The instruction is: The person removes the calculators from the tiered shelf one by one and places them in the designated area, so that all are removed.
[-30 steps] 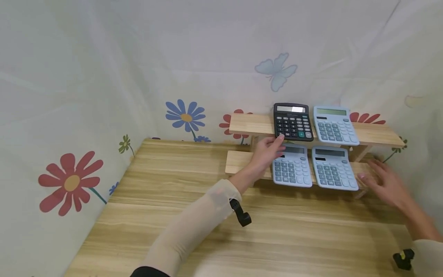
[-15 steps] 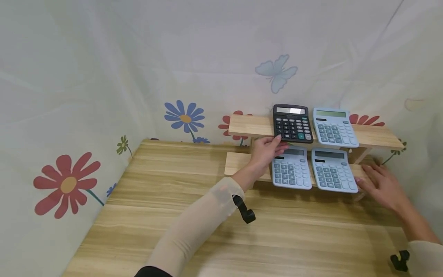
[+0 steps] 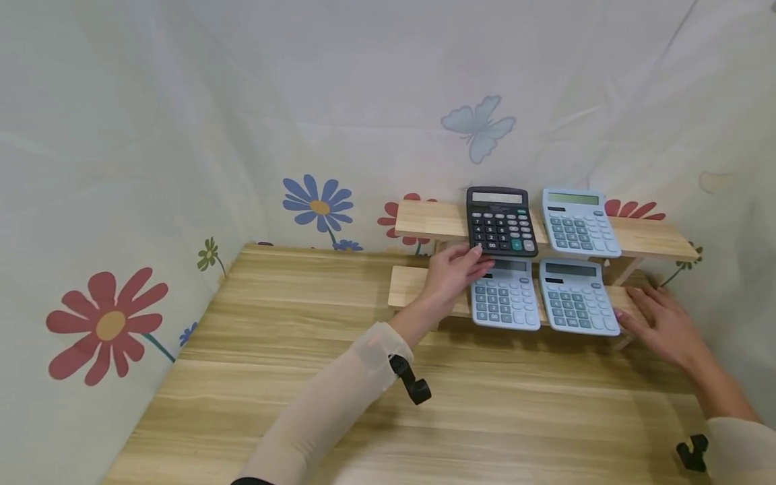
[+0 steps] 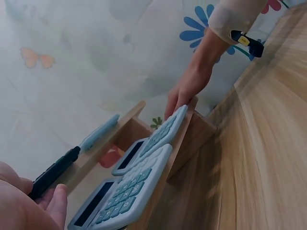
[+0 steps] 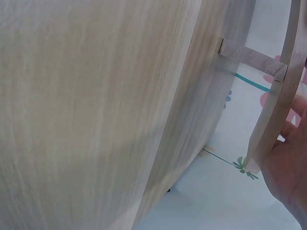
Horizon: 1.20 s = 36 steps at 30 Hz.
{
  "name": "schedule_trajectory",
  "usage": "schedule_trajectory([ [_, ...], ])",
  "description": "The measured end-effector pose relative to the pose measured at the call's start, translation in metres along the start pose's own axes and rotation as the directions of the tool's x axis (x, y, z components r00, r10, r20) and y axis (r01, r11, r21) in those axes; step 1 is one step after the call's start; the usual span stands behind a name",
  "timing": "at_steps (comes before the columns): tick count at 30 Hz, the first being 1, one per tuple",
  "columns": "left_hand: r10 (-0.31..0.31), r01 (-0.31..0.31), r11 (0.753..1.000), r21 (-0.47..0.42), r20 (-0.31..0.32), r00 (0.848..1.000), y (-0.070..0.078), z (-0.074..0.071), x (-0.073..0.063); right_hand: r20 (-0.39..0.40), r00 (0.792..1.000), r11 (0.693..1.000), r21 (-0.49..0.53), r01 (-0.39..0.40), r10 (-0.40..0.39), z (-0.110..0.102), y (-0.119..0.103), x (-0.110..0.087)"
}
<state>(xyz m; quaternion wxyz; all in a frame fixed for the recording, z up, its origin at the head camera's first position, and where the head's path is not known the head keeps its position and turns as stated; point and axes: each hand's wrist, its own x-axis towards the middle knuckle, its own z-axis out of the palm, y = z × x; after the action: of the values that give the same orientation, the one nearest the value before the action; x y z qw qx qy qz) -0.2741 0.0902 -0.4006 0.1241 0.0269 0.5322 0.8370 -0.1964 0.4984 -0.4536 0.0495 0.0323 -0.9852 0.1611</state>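
A black calculator (image 3: pixel 500 222) sits tilted at the left on the upper shelf, its lower edge overhanging the board. My left hand (image 3: pixel 451 273) pinches its lower left corner, thumb on the face and fingers beneath, as the left wrist view also shows. To its right on the same shelf leans a light blue calculator (image 3: pixel 580 223). Two more light blue calculators, a left one (image 3: pixel 505 300) and a right one (image 3: pixel 578 300), rest on the lower shelf (image 3: pixel 407 286). My right hand (image 3: pixel 663 327) grips the right end of that shelf, thumb in front; its other fingertips are partly hidden.
The two-tier wooden stand, with its upper shelf (image 3: pixel 657 236), stands at the back right of a wood-grain table (image 3: pixel 291 323). Behind it hangs a pale cloth (image 3: pixel 364 81) printed with flowers and a butterfly. Black camera mounts (image 3: pixel 412 380) hang at both wrists.
The black calculator has shifted slightly left and toward me in my left hand, widening the gap beside the blue one. My right hand has settled onto the lower shelf's end.
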Motion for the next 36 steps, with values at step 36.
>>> schedule_trajectory([
  [36,-0.013,0.012,1.000,0.022,0.033,0.999,0.013,0.007,0.007,0.013,1.000,1.000,0.026,-0.001,0.000,-0.001,0.001,-0.001],
])
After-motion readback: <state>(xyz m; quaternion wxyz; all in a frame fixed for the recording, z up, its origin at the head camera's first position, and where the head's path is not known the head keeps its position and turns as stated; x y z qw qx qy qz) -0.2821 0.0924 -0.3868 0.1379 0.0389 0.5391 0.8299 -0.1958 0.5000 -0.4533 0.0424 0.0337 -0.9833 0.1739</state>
